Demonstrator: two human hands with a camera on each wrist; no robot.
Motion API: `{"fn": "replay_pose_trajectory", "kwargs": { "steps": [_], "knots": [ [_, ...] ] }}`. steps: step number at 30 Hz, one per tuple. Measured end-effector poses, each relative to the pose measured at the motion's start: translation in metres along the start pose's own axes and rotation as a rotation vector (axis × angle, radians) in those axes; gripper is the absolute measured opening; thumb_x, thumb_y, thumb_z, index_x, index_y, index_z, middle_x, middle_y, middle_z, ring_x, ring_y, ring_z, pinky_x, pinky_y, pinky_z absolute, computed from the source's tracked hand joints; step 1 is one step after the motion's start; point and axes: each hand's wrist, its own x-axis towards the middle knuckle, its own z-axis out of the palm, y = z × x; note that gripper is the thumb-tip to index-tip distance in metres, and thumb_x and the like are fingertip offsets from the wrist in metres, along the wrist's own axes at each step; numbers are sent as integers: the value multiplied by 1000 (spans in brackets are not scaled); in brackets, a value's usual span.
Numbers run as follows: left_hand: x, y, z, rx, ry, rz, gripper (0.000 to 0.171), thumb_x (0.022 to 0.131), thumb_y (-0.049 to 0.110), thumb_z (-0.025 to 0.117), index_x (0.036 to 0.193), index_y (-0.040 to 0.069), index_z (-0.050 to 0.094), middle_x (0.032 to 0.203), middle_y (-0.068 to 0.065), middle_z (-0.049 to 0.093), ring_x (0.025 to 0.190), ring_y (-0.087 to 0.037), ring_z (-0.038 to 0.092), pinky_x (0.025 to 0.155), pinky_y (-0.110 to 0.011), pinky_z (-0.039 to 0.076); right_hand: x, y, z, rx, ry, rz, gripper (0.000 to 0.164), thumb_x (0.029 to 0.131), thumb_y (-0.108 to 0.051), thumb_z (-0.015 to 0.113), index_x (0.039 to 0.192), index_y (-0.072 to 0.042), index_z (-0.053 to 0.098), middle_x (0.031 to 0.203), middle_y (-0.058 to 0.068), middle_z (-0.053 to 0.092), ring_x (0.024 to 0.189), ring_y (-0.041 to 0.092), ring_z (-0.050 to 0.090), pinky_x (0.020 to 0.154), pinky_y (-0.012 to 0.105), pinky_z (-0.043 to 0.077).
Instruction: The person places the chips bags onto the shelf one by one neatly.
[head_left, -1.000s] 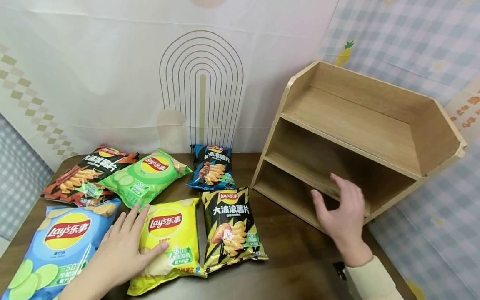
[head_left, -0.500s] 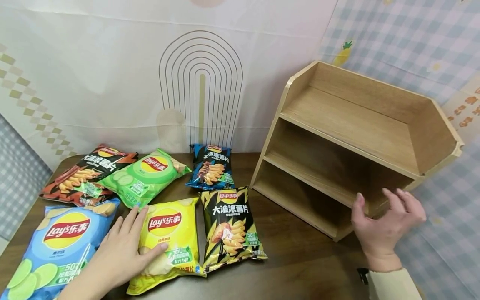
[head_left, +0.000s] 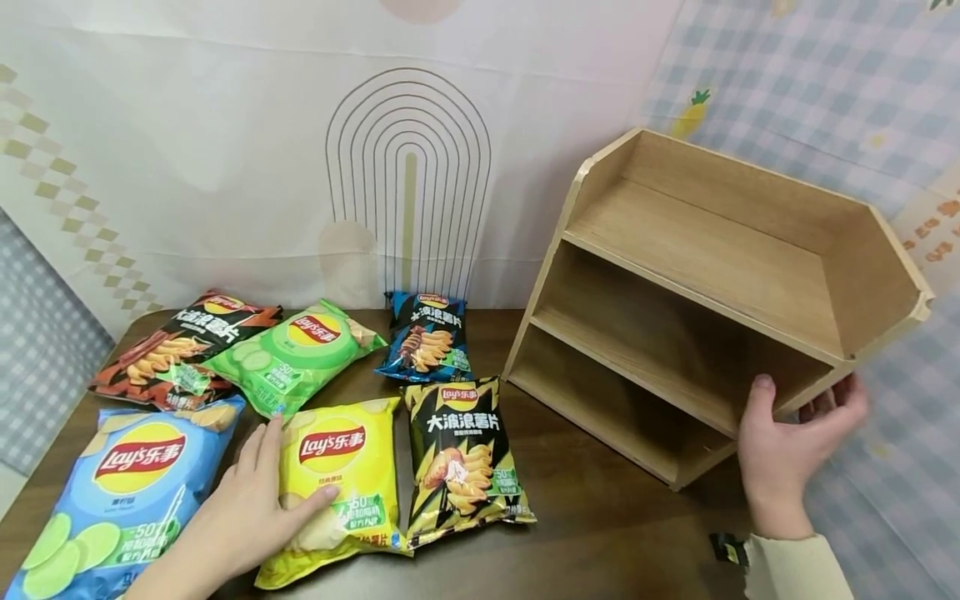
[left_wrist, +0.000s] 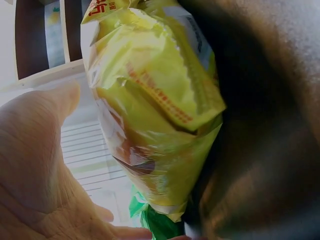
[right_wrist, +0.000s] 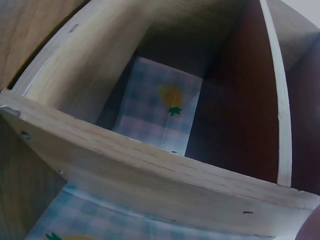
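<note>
My right hand (head_left: 795, 454) grips the right side panel of a small wooden shelf (head_left: 723, 237), thumb at the front edge and fingers round the outside. Only a sliver of that hand shows at the corner of the right wrist view, beside the panel (right_wrist: 165, 172). With fingers spread, my left hand (head_left: 243, 512) lies over the left edge of a yellow chip bag (head_left: 367, 450), next to a blue chip bag (head_left: 142, 500). In the left wrist view, the thumb stands apart from the yellow bag (left_wrist: 150, 100).
Right of the yellow bag lies a black-and-gold chip bag (head_left: 461, 450). Farther back are a small dark-blue bag (head_left: 427, 337), a green bag (head_left: 296, 354) and a red-black bag (head_left: 187, 346). A small black object (head_left: 727, 548) sits by the right wrist. Patterned cloth (head_left: 247, 125) hangs behind.
My right hand has moved right, from in front of the shelf's compartments to its right side panel, and has taken hold there. The left hand stays at the yellow bag.
</note>
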Motion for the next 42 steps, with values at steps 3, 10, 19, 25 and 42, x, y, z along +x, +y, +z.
{"fn": "replay_pose_trajectory", "kwargs": {
  "steps": [3,10,19,25,42],
  "knots": [
    [-2,0,2,-5,-1,-37,123,77,83,46,152,0,-5,143,-38,21,114,-65,36,82,-71,38,8,17,-2,-75,-7,117,61,84,-9,63,139,-16,39,124,4,47,107,17,52,86,24,41],
    [-3,1,4,-29,-27,-70,125,79,81,48,150,-6,-6,133,-44,29,115,-61,38,85,-68,39,21,40,-3,-152,-40,214,53,86,-9,61,136,-15,47,125,-2,53,115,12,47,97,19,31],
    [1,4,8,-40,-114,-150,129,77,83,45,147,-14,-4,133,-49,28,114,-62,40,84,-67,41,15,48,-6,-246,-110,190,42,93,-15,53,134,-15,52,124,5,58,113,8,50,99,18,34],
    [7,6,11,-46,-140,-191,133,74,85,47,143,-19,2,128,-48,34,110,-58,46,82,-63,44,11,54,-5,-307,-77,154,36,91,-18,54,126,-7,56,112,12,59,105,20,53,97,25,38],
    [16,1,9,-305,-207,-194,126,76,64,71,142,-13,-3,111,-26,54,94,-30,59,76,-46,50,15,52,-4,-319,-115,109,36,92,-17,51,122,2,58,108,15,58,100,30,51,93,29,38]
  ]
}}
